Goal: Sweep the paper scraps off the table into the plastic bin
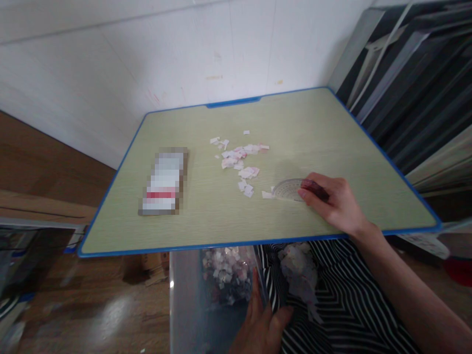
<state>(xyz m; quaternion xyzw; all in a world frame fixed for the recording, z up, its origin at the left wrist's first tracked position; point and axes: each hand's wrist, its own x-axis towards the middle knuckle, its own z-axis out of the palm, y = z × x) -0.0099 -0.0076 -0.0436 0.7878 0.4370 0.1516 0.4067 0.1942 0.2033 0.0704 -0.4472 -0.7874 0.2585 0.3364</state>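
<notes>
My right hand pinches a clear half-round protractor flat against the tabletop; a dark reddish piece shows under the fingers. The protractor's left end touches small white paper pieces. Further left, a loose scatter of white and pinkish paper scraps lies on the table. Below the front edge, my left hand straddles the right wall of a clear plastic bin, fingers on the inner side and thumb on the outer. Many paper scraps fill the bin's far part.
The green tabletop has a blue rim and stands against a white wall. A blurred-out flat object lies at its left. A translucent crumpled bag rests on the striped cloth. Dark flat panels lean at the right.
</notes>
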